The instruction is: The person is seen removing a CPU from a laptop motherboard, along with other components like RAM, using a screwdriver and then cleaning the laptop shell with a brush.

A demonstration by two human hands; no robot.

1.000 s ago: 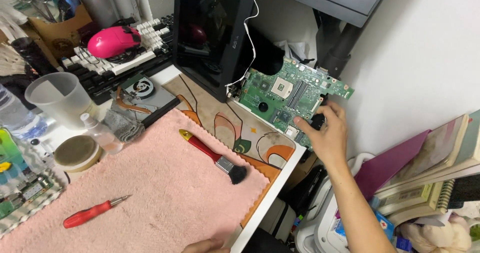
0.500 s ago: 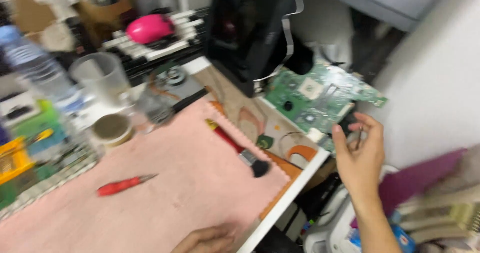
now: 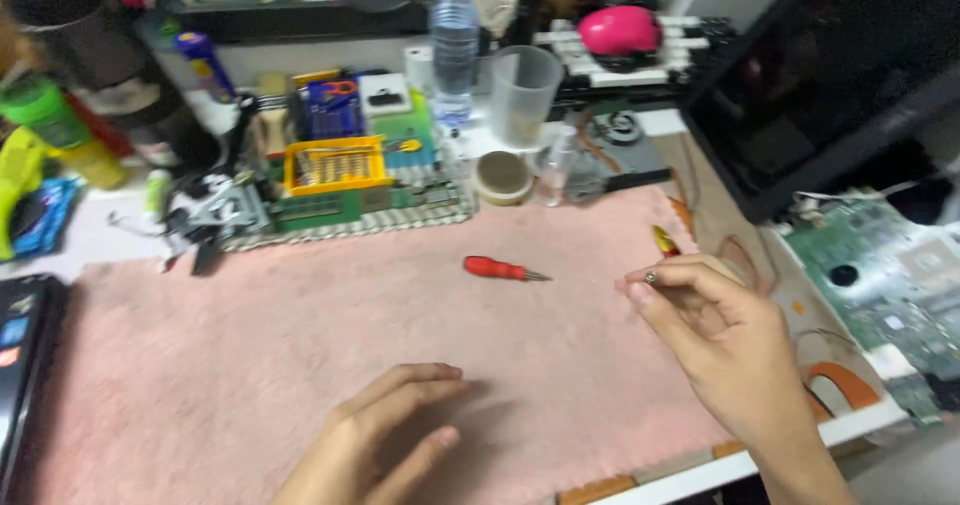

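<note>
My right hand (image 3: pixel 715 330) hovers over the right part of the pink towel (image 3: pixel 250 355), pinching a tiny metal screw (image 3: pixel 651 278) between thumb and fingertips. My left hand (image 3: pixel 375 445) rests palm down on the towel near the front edge, fingers apart, holding nothing. A red-handled screwdriver (image 3: pixel 503 268) lies on the towel just left of my right hand. The green circuit board (image 3: pixel 890 285) lies at the table's right end. A brush with a red and yellow handle (image 3: pixel 664 241) is mostly hidden behind my right hand.
Behind the towel stand a yellow bit case (image 3: pixel 335 163), a tape roll (image 3: pixel 503 177), a clear plastic cup (image 3: pixel 524 93) and a water bottle (image 3: pixel 453 45). A pink mouse (image 3: pixel 620 30) sits on a keyboard at the back. A black computer case (image 3: pixel 830 85) stands at right.
The view has swung left across the table. My right hand left the circuit board and came over the towel with a small screw pinched. My left hand has come further into view.
</note>
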